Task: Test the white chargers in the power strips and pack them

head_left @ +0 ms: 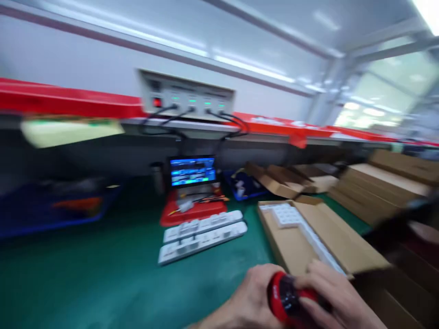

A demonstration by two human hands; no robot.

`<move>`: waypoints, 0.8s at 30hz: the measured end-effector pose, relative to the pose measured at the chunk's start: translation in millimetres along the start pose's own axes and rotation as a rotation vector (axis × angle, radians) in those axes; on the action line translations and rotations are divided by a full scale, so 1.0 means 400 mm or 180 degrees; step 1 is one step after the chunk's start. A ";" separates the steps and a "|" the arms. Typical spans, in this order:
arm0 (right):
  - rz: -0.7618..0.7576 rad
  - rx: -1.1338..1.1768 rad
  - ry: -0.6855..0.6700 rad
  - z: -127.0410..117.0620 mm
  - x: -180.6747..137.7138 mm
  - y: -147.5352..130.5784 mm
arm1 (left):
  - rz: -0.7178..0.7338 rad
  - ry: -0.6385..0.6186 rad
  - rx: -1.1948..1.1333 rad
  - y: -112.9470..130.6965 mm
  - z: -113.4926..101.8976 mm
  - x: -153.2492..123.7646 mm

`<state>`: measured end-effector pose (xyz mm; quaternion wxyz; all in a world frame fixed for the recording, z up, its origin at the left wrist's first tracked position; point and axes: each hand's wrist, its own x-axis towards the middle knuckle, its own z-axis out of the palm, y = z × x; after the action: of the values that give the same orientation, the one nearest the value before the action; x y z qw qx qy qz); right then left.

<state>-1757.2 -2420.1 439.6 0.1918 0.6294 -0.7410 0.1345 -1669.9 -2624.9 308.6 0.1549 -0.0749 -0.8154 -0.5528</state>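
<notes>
At the lower right of the head view, a red and black round-bodied object (281,299), blurred, is held between both of my hands. It looks like a hand-held tool, but its exact kind does not show. My left hand (255,294) is closed around its left side. My right hand (331,292) has its fingers bent over the dark part on the right. Beyond the hands, an open cardboard box (297,253) holds small white square pieces (286,214) in one corner. To the left, two long white strips with square modules (206,240) lie side by side on the green mat (113,278).
A lit screen (193,171) stands behind a red tray (168,214) with tools and wires. A box with cables and green lights (188,98) sits on the shelf above. Blue trays (99,214) lie at left and centre; larger cartons (380,192) stand at right.
</notes>
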 end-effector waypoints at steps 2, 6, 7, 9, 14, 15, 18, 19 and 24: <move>0.0253 0.0033 -0.0460 -0.039 -0.036 -0.012 | -0.0027 -0.0127 -0.0172 0.012 0.029 0.014; 0.0835 -0.0446 -0.0584 -0.062 -0.090 -0.025 | -0.0066 -0.0344 -0.0050 -0.003 0.085 0.028; 0.0836 -0.0443 -0.0631 -0.063 -0.102 -0.026 | -0.0057 -0.0418 -0.0002 -0.012 0.094 0.030; 0.0814 -0.0313 -0.0743 -0.065 -0.120 -0.027 | -0.0033 -0.0515 0.0076 -0.037 0.104 0.035; 0.1114 -0.0454 -0.0737 -0.060 -0.136 -0.019 | 0.0122 -0.0609 0.0320 -0.093 0.110 0.058; 0.1051 -0.0468 -0.0760 -0.060 -0.136 -0.016 | 0.0150 -0.0635 0.0366 -0.096 0.111 0.061; 0.0676 -0.0239 -0.0915 -0.071 -0.132 -0.004 | 0.0202 -0.0618 0.0434 -0.081 0.114 0.061; 0.0602 -0.0127 -0.0970 -0.076 -0.131 0.000 | 0.0229 -0.0567 0.0459 -0.070 0.114 0.059; 0.0955 -0.0317 -0.1122 -0.094 -0.124 0.005 | 0.0493 -0.0213 0.0653 -0.010 0.111 0.046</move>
<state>-1748.3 -2359.4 450.6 0.0682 0.5157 -0.8539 0.0128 -1696.0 -2586.2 296.3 0.1767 -0.1398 -0.8641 -0.4501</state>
